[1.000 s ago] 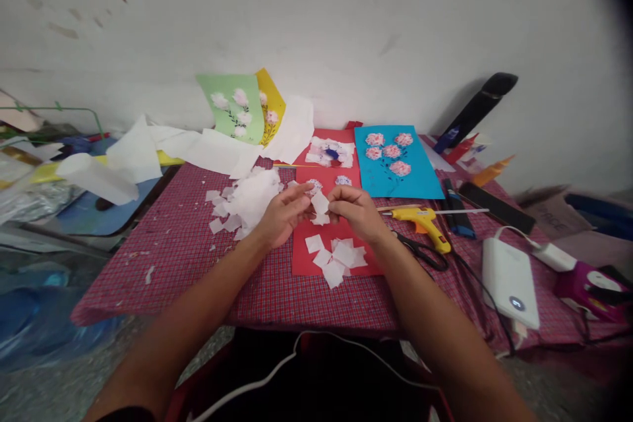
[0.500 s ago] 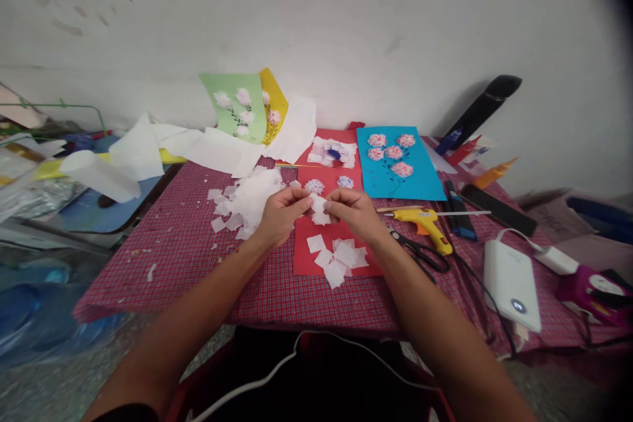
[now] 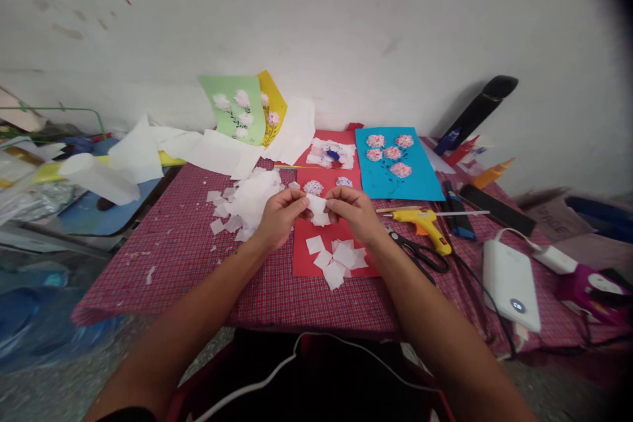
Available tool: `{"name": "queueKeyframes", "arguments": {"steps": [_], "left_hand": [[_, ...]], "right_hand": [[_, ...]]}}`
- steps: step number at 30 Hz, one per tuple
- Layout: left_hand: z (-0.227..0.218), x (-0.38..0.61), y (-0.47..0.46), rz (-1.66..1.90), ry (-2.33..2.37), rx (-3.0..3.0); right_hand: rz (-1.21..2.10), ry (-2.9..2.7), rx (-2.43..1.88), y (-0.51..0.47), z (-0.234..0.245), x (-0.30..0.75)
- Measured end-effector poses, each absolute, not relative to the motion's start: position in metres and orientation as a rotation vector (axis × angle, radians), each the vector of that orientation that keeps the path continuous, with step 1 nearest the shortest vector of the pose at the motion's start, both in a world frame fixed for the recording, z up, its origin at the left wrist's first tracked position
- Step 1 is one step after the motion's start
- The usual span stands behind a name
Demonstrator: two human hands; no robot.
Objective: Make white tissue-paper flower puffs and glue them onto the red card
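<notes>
Between my two hands is a small white tissue paper piece (image 3: 317,204), spread out flat. My left hand (image 3: 281,212) pinches its left side between thumb and fingers. On the other side, my right hand (image 3: 353,210) grips its right edge. Both are held over a red paper sheet (image 3: 304,262). Loose white paper squares (image 3: 337,262) lie on the sheet below my hands. Just beyond my fingers are a speckled paper flower (image 3: 313,187) and a second paper flower (image 3: 344,181). Left of my left hand spreads a big pile of white paper squares (image 3: 254,194).
A blue card (image 3: 425,178) with pink flowers lies to the right. Nearer are a yellow glue gun (image 3: 428,224), black scissors (image 3: 420,252) and a white power bank (image 3: 512,283). A green card (image 3: 232,99) leans on the wall; a paper roll (image 3: 99,178) sits far left.
The paper between my fingers now looks flatter and more spread out, its upper edge straight. My hands have stayed in nearly the same place. The view has shifted slightly.
</notes>
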State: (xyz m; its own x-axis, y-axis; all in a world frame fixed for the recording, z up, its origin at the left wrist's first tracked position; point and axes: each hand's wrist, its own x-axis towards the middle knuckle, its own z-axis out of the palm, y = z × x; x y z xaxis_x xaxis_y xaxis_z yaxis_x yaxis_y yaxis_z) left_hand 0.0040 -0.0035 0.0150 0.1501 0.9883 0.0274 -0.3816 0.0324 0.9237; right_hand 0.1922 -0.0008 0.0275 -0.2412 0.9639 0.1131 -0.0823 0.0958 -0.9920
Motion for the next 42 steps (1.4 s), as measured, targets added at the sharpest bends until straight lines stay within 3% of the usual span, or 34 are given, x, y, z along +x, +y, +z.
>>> {"name": "queueKeyframes", "arguments": {"steps": [32, 42], "left_hand": [[0.006, 0.004, 0.000, 1.345, 0.748, 1.294], [0.002, 0.002, 0.001, 1.462, 0.762, 1.338]], "right_hand": [[1.051, -1.532, -0.909, 0.002, 0.013, 0.187], [1.323, -1.352, -1.013, 0.001, 0.023, 0.191]]}}
